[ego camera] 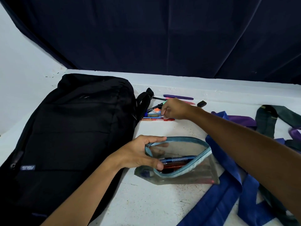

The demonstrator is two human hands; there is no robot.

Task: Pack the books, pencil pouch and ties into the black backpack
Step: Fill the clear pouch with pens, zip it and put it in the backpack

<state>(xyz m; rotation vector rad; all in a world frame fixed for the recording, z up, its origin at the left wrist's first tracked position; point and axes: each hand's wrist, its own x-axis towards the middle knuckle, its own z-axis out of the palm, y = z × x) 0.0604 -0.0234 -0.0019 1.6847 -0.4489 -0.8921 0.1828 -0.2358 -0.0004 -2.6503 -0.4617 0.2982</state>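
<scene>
The black backpack [70,128] lies flat on the left of the white table, zipped. A clear pencil pouch [184,162] with a light blue rim sits in the middle, its mouth held wide by my left hand [143,154], thumb on the near rim and fingers on the far rim. Several pens lie inside it. My right hand [174,110] reaches over a heap of loose pens and markers [154,114] beside the backpack's strap, fingers curled down onto them. Blue ties [228,185], a purple tie [241,119] and a dark green tie [267,119] lie at the right.
A purple pen [178,97] and a small black cap [202,103] lie behind the heap. A dark blue curtain [162,38] hangs behind the table's back ledge. No books are in view.
</scene>
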